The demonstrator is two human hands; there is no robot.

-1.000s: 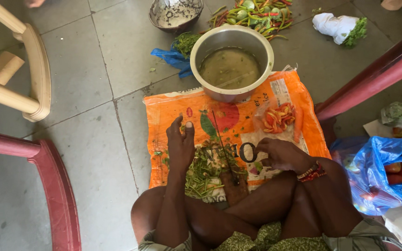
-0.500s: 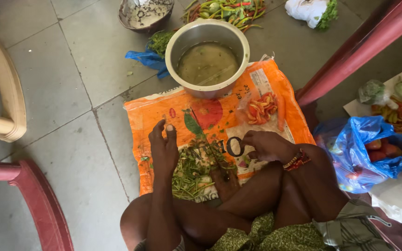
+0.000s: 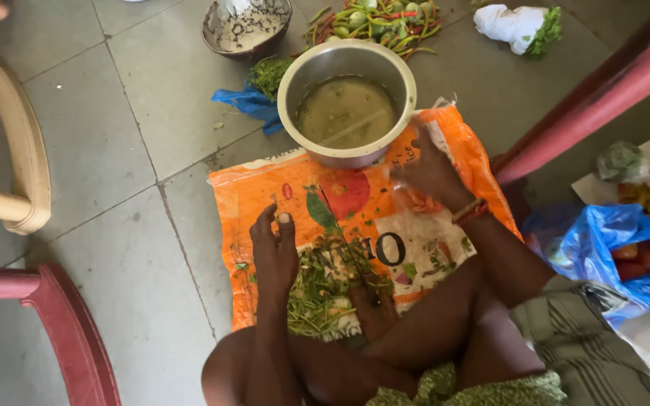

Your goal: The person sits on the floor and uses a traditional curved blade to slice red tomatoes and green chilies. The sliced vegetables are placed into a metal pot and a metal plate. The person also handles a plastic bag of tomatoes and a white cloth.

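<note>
Chopped greens (image 3: 325, 289), stringy and pale-stemmed, heaped on orange sack (image 3: 265, 192). Left hand (image 3: 274, 252) lies flat and empty beside them; right hand (image 3: 430, 171) by steel pot (image 3: 346, 105), grip unclear.

The left hand (image 3: 276, 252) rests flat, fingers spread, on an orange printed sack (image 3: 265, 195) laid on the tiled floor (image 3: 114, 150), just beside a heap of chopped green trimmings (image 3: 325, 289) to its right. The right hand (image 3: 426, 171) reaches forward over a small pile of orange-red pieces (image 3: 419, 201), close to the near rim of a steel pot (image 3: 347, 101) holding murky greenish liquid. Beyond the pot lie mixed vegetables (image 3: 374, 21). To the right of the right hand sits a blue plastic bag (image 3: 603, 240).
</note>
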